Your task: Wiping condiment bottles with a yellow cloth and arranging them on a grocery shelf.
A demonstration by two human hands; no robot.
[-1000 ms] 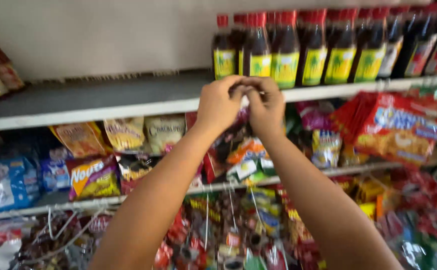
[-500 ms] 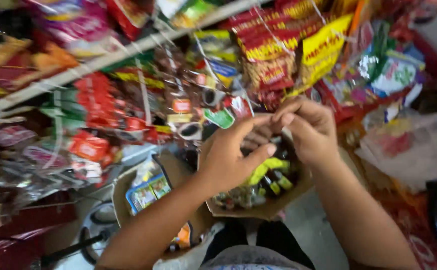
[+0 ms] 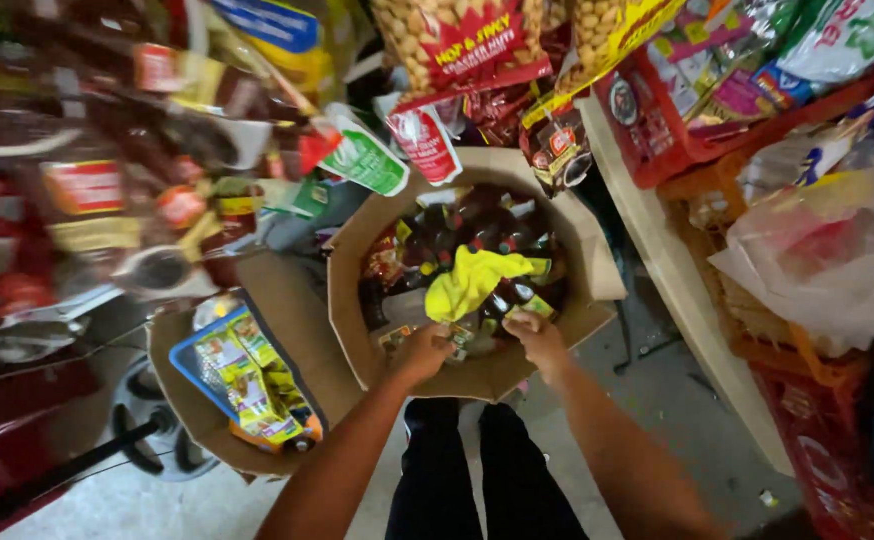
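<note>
At mid-frame both hands reach down into the open box (image 3: 477, 375) of dark bottles (image 3: 487, 240), left hand (image 3: 425, 350) and right hand (image 3: 535, 335) each curled onto a bottle by the yellow cloth (image 3: 472, 280).

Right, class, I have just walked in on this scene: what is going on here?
A person stands over an open cardboard box of dark bottles, both hands reaching in. The left hand and right hand are down among the bottles by the near edge, beside a yellow cloth. A second box with yellow packets sits alongside.
</note>
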